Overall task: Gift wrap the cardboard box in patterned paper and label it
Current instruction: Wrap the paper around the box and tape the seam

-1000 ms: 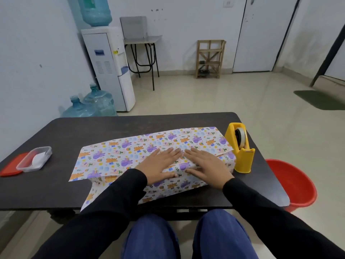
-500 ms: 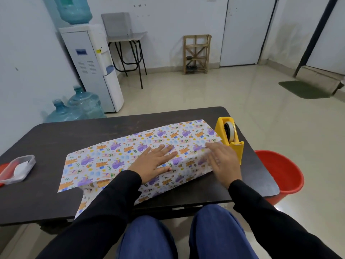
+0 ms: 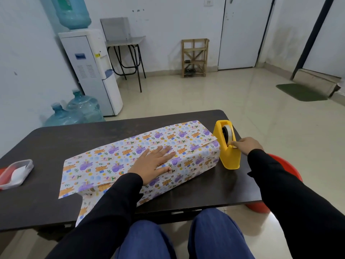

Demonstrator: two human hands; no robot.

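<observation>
While a clear plastic container (image 3: 16, 172) sits at the left end of the dark table (image 3: 46, 144), the patterned paper (image 3: 93, 165) spreads across the middle and is folded over the cardboard box (image 3: 196, 164), which lies hidden beneath it toward the right end. The left hand (image 3: 153, 162) lies flat on top, fingers straight and spread, pressing the paper. Just beside the box stands a yellow tape dispenser (image 3: 229, 157). The right hand (image 3: 247, 145) touches its cutter with curled fingers; whether they pinch tape cannot be told. A red bucket (image 3: 292, 170) stands on the floor at the far right.
</observation>
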